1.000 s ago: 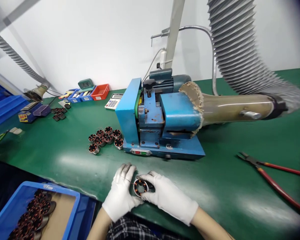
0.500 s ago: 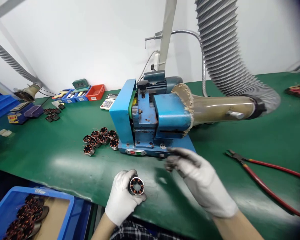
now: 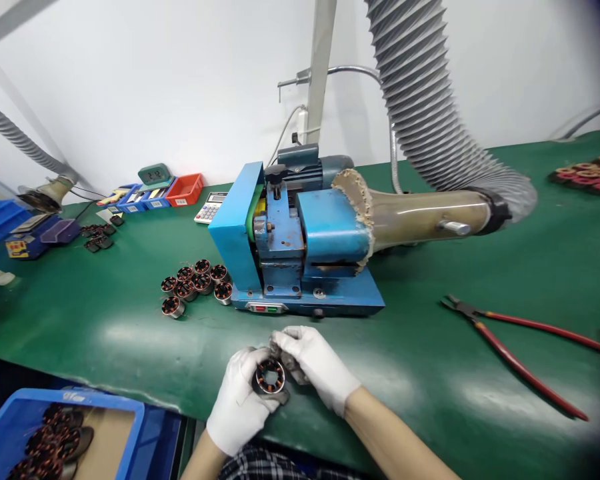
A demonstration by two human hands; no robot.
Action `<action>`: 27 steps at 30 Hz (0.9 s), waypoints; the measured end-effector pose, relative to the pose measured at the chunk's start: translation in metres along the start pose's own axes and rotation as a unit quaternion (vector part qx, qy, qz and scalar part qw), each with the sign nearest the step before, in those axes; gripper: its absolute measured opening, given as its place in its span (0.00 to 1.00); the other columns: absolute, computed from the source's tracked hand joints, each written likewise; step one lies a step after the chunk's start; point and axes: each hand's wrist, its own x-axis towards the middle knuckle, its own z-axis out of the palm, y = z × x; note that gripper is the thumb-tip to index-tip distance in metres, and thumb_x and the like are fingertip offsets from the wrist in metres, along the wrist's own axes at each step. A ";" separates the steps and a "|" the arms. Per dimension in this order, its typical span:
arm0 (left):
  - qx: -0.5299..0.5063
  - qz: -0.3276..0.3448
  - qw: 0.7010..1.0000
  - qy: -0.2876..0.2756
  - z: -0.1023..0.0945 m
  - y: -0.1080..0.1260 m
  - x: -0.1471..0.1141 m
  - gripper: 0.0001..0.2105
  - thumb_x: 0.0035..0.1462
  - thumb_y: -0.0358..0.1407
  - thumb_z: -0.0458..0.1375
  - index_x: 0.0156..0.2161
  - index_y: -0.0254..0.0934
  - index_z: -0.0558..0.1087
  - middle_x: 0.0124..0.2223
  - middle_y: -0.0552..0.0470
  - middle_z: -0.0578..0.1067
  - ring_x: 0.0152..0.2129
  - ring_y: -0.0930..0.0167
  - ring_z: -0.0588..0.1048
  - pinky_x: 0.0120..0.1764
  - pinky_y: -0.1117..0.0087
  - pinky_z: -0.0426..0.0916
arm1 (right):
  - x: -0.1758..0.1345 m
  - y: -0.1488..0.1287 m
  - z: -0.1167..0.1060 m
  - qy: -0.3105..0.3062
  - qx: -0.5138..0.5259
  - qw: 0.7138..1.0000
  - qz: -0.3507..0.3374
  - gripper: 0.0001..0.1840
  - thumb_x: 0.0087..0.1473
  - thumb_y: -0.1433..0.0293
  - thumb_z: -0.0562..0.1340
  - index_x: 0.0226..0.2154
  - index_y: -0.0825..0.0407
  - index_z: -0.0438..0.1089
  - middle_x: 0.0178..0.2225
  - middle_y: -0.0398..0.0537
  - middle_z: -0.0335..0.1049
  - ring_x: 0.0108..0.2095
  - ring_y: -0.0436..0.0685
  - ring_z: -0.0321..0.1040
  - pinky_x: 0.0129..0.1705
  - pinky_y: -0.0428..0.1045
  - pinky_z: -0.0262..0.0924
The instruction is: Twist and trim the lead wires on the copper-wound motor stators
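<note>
My left hand (image 3: 240, 397), in a white glove with greyed fingertips, grips a motor stator (image 3: 279, 380). The ring's open face is turned up toward me, showing copper windings and dark slots around a hollow middle. Close against its right side is my gloved right hand (image 3: 310, 363), fingers bent and drawn together at the upper right rim. Whether those fingers pinch a wire or only touch the rim is hidden. Both hands are above the green bench top, in front of a blue belt-driven machine (image 3: 280, 247).
Several stators (image 3: 185, 290) stand left of the machine. Long red-handled cutters (image 3: 510, 357) lie at right. A blue bin (image 3: 139, 427) with dark wound parts sits low at left. A grey duct hose (image 3: 415, 100) joins the machine's hood. A calculator (image 3: 210, 208) and small trays (image 3: 185, 191) are behind.
My right hand has come down and left from in front of the machine to the stator's side. My left hand keeps its grip on the stator. The view has shifted slightly.
</note>
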 end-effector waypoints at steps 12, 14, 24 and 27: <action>-0.033 -0.017 0.999 0.007 -0.002 0.007 0.000 0.22 0.40 0.30 0.63 0.43 0.40 0.64 0.43 0.49 0.70 0.42 0.63 0.69 0.47 0.58 0.63 | -0.022 -0.008 -0.041 -0.038 -0.104 0.991 -0.069 0.14 0.50 0.63 0.58 0.38 0.51 0.71 0.34 0.47 0.71 0.35 0.55 0.64 0.38 0.48 0.58; -0.032 -0.018 0.999 0.003 -0.004 0.009 0.001 0.21 0.41 0.29 0.62 0.42 0.40 0.63 0.43 0.49 0.69 0.42 0.64 0.68 0.46 0.59 0.63 | -0.024 -0.002 -0.041 -0.055 -0.066 0.996 -0.020 0.14 0.50 0.60 0.57 0.30 0.53 0.71 0.27 0.45 0.69 0.25 0.51 0.62 0.28 0.45 0.57; -0.036 0.033 0.999 -0.025 -0.008 0.017 0.008 0.17 0.42 0.27 0.61 0.39 0.40 0.64 0.39 0.51 0.70 0.38 0.66 0.68 0.44 0.62 0.63 | -0.017 0.014 -0.019 -0.030 0.192 0.978 0.073 0.20 0.47 0.53 0.57 0.26 0.54 0.63 0.11 0.31 0.47 0.12 0.43 0.38 0.14 0.43 0.36; -0.032 0.023 0.999 -0.021 -0.007 0.017 0.007 0.17 0.40 0.27 0.61 0.38 0.40 0.64 0.39 0.51 0.69 0.38 0.65 0.69 0.43 0.62 0.63 | -0.018 0.010 -0.025 0.032 0.015 0.999 0.000 0.17 0.46 0.60 0.61 0.37 0.53 0.64 0.17 0.35 0.55 0.16 0.47 0.51 0.19 0.44 0.47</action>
